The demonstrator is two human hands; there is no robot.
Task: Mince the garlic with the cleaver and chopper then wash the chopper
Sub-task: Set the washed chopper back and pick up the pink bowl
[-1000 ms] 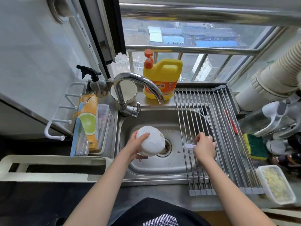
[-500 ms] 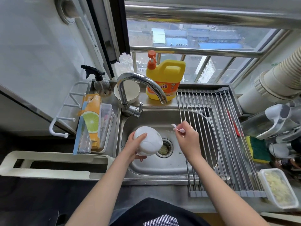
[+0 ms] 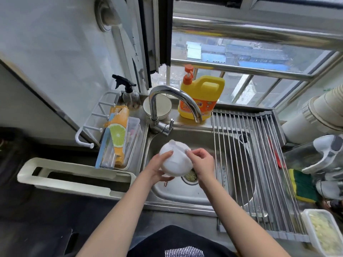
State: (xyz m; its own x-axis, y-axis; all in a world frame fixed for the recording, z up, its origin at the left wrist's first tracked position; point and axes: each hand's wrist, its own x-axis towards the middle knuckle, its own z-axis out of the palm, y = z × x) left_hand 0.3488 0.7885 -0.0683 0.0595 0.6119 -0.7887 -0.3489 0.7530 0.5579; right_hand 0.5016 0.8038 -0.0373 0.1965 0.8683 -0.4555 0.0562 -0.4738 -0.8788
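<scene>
Chopper (image 3: 175, 160): white, rounded shell, held over sink (image 3: 194, 197) basin, above drain; placement judged to let rinse run-off fall straight in.
Left hand (image 3: 157, 168): fingers curled round chopper's left side, gripping, steadying it.
Right hand (image 3: 201, 161): fingertips (image 3: 187, 150) pinch at chopper's upper right edge; small part possibly held there, too blurred to tell.
Faucet (image 3: 174, 101): spout beyond fingers, no water visible.
Garlic container (image 3: 323, 232): minced garlic inside, well right of right hand; mincing judged done.
</scene>
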